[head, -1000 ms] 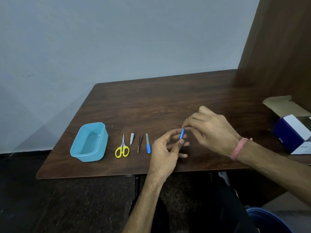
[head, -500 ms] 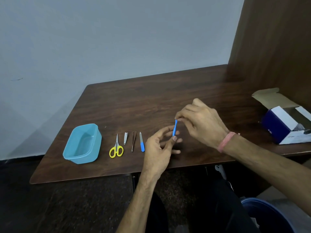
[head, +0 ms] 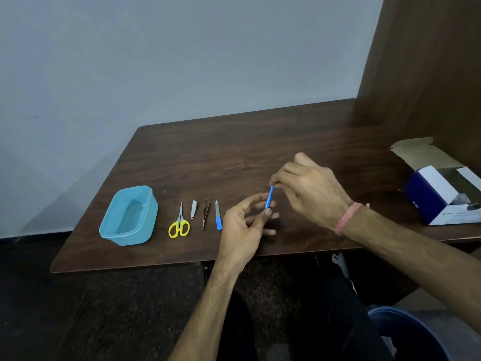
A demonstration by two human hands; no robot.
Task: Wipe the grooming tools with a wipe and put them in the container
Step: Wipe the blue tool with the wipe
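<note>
We have the small blue tool (head: 269, 197) above the worktop (head: 208, 157), our right hand (head: 309, 188) pinching its top end, our left hand (head: 243, 225) curled, one fingertip at its lower end. No wipe shows. Grip lightly, wipe its whole length, then carry it past the scissors (head: 179, 224) to the container (head: 128, 216).

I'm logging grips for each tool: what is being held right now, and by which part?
A thin blue stick-like tool: the right hand pinches its upper end, the left hand its lower end.

Office-ish: bare wood desk (head: 197, 162), partition (head: 426, 74).
</note>
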